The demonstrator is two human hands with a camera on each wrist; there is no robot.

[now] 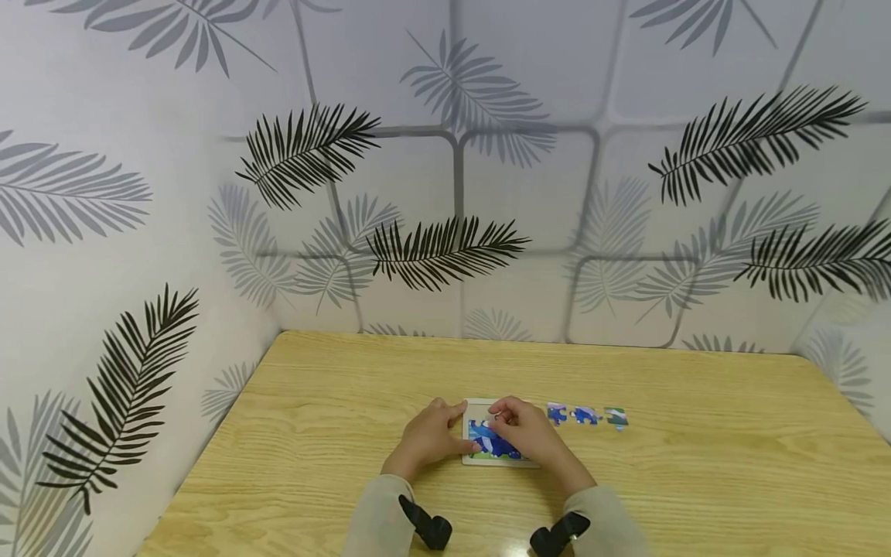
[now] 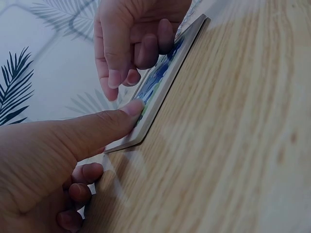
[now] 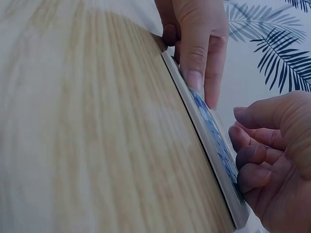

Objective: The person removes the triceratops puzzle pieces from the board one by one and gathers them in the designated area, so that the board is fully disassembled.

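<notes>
A small jigsaw puzzle in a pale frame point(image 1: 501, 463) lies on the table, with blue joined pieces point(image 1: 490, 445) in its lower part and bare backing above. My left hand point(image 1: 431, 435) grips the frame's left side, its thumb point(image 2: 119, 121) on the near corner and its index finger by the far corner. Over the frame's right part is my right hand point(image 1: 534, 437), fingers bent. In the right wrist view, its thumb point(image 3: 257, 114) and index finger stand apart, with no piece visible between them. That hand hides the frame's right part in the head view.
Three loose puzzle pieces lie in a row right of the frame: a purple-blue one point(image 1: 557, 414), a blue one point(image 1: 586, 416) and a green-and-white one point(image 1: 616, 417). The wooden table point(image 1: 334, 394) meets a leaf-patterned wall covering point(image 1: 418, 309) at the back.
</notes>
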